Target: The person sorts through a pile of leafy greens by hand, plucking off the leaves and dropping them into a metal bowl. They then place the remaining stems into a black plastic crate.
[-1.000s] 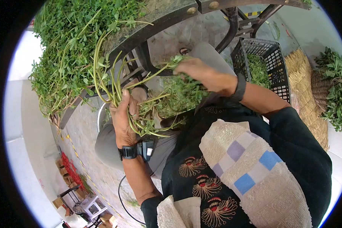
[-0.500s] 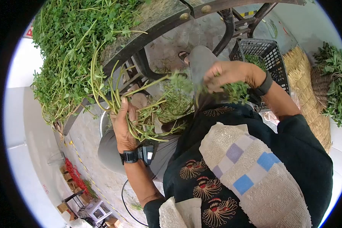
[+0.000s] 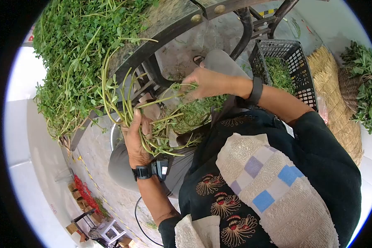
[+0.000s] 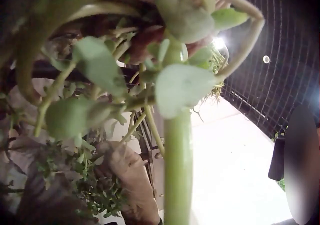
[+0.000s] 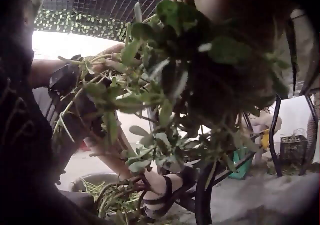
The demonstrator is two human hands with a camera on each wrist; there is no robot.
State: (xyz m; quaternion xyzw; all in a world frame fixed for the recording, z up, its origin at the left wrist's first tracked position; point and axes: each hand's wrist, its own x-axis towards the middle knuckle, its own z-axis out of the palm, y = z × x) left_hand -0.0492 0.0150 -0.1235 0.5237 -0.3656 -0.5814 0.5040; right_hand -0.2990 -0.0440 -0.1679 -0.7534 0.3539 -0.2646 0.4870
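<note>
The left hand (image 3: 135,138) grips a bunch of long green stems (image 3: 124,107) beside the table's edge, thumb over the stems. To its right, the right hand (image 3: 204,84) pinches the leafy end of one stem that stretches across from the bunch. Leafy sprigs also hang below the right hand's palm. In the left wrist view a thick stem (image 4: 178,170) and blurred leaves fill the near part. Leaves (image 5: 165,99) cover much of the right wrist view, hiding the right fingertips.
A large heap of greens (image 3: 74,62) lies on the dark-edged table (image 3: 169,35). A black crate (image 3: 304,74) holding greens, a straw bundle (image 3: 330,99) and a basket (image 3: 349,91) stand at the right. Below the hands lies a pile of greens (image 3: 194,111).
The right hand moved right with a leafy sprig toward the crate, then came back left to a stem of the bunch. The left hand has kept its grip, barely moving.
</note>
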